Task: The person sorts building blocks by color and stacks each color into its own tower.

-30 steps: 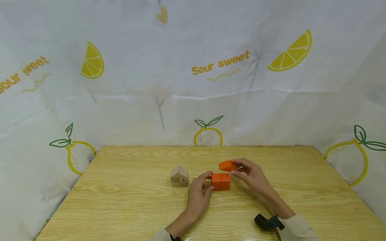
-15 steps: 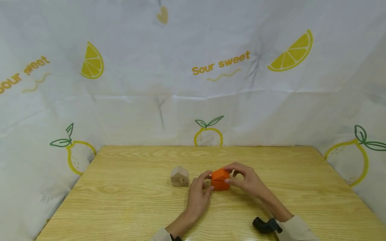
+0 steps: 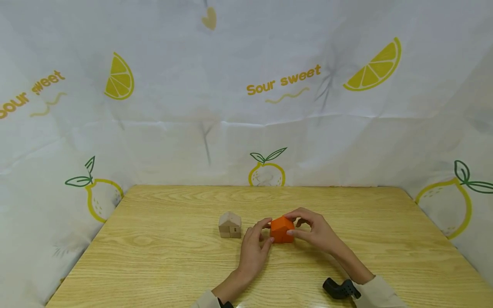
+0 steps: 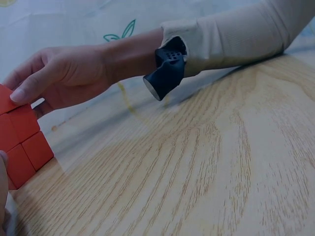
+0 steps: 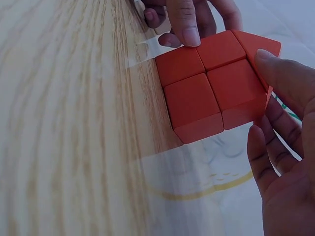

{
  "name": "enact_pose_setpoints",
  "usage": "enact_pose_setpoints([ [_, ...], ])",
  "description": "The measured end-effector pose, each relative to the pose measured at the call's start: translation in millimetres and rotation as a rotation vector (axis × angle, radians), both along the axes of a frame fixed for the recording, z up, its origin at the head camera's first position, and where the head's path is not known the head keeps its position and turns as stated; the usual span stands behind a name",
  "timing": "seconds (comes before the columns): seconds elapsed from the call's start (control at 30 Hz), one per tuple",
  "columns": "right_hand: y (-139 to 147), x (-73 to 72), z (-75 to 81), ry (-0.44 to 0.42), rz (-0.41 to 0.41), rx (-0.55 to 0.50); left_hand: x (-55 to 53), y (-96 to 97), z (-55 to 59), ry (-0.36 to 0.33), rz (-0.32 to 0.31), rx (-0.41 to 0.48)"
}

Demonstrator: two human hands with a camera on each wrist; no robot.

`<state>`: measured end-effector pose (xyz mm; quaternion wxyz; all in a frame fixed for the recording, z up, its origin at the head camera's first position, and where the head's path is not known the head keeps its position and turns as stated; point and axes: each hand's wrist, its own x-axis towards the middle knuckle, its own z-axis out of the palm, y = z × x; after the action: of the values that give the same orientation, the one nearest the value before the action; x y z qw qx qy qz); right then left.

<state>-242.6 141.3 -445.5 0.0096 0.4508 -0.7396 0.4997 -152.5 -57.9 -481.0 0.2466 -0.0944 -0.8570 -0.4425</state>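
An orange triangular roof block (image 3: pixel 282 223) lies flush on a stack of orange cubes (image 3: pixel 279 238), giving a small house shape. My right hand (image 3: pixel 319 232) pinches the roof block between thumb and fingers from the right. On the stack's left side, my left hand (image 3: pixel 253 250) grips the cubes, thumb at the front and fingers behind. Close up in the right wrist view, the cubes (image 5: pixel 206 86) stand two by two, with the roof block (image 5: pixel 252 45) against their top. The left wrist view cuts off part of the cubes (image 4: pixel 22 140).
A bare-wood block house (image 3: pixel 230 225) with a pointed roof stands left of the orange one on the wooden table (image 3: pixel 154 256). A black wrist device (image 3: pixel 340 288) sits at the right sleeve. A lemon-print white cloth (image 3: pixel 231 85) hangs behind the table.
My right hand has brought the roof block down and left from above the cubes. It went from slightly uneven to flush on top. My left hand has stayed at the cubes.
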Motion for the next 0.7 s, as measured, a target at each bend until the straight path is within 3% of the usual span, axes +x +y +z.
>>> enact_pose_setpoints([
  [0.7, 1.8, -1.3, 0.5, 0.015, 0.009, -0.002, 1.0, 0.0, 1.4, -0.016, 0.005, -0.002],
])
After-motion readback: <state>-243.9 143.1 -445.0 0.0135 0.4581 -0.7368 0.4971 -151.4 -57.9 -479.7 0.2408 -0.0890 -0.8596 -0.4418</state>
